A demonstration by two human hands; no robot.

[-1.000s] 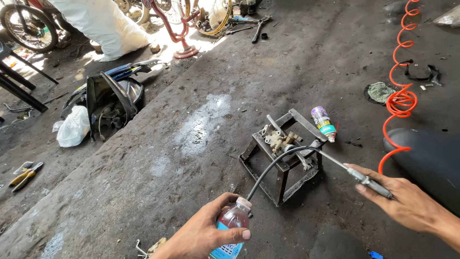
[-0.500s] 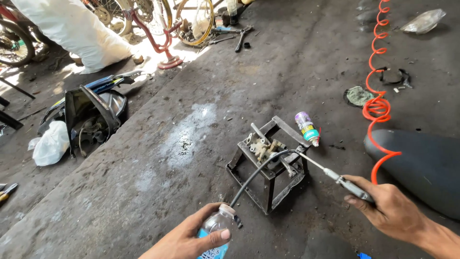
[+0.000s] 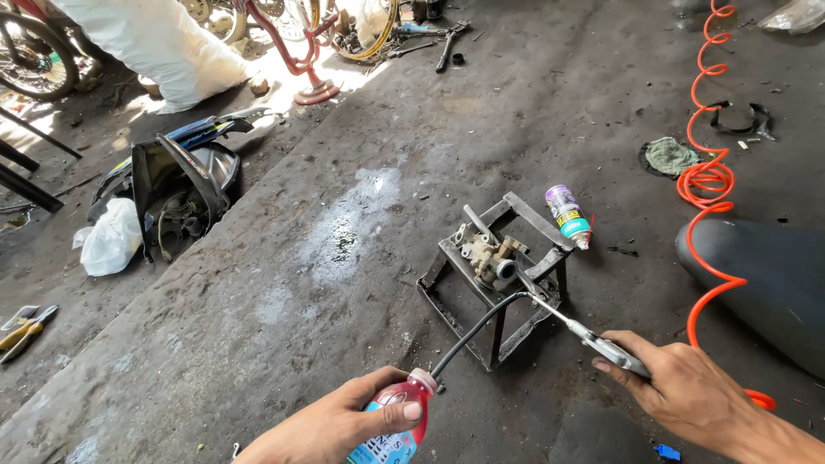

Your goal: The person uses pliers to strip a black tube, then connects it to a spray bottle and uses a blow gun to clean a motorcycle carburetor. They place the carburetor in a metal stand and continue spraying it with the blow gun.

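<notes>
Head view, left to right. At the far left edge, yellow-handled pliers (image 3: pixel 24 331) lie on the dirty concrete floor (image 3: pixel 284 283). Beyond them, a crumpled white plastic bag (image 3: pixel 110 238) rests just beside a black moulded motorcycle body panel (image 3: pixel 176 185).

At the bottom centre, the left hand (image 3: pixel 339 428) is closed around a clear plastic bottle of red liquid with a blue label (image 3: pixel 392 430). The thumb lies across the bottle neck and the fingers wrap its far side. A thin black hose (image 3: pixel 471 335) runs from the bottle mouth up toward a black welded steel frame stand (image 3: pixel 498 279). 1 grey metal carburettor (image 3: pixel 490 258) sits on top of this stand.

A small aerosol can with a purple and teal label (image 3: pixel 567 215) lies on its side at the stand's far right corner; whether it touches the frame cannot be told.

At the lower right, the right hand (image 3: pixel 687 395) is closed around the grip of a metal air blow gun (image 3: pixel 601 344). Its long thin nozzle points at the carburettor, and the tip appears to be close to it. A coiled orange air hose (image 3: pixel 709 176) runs along the right side. A green rag (image 3: pixel 672 155) lies near the coil.
</notes>
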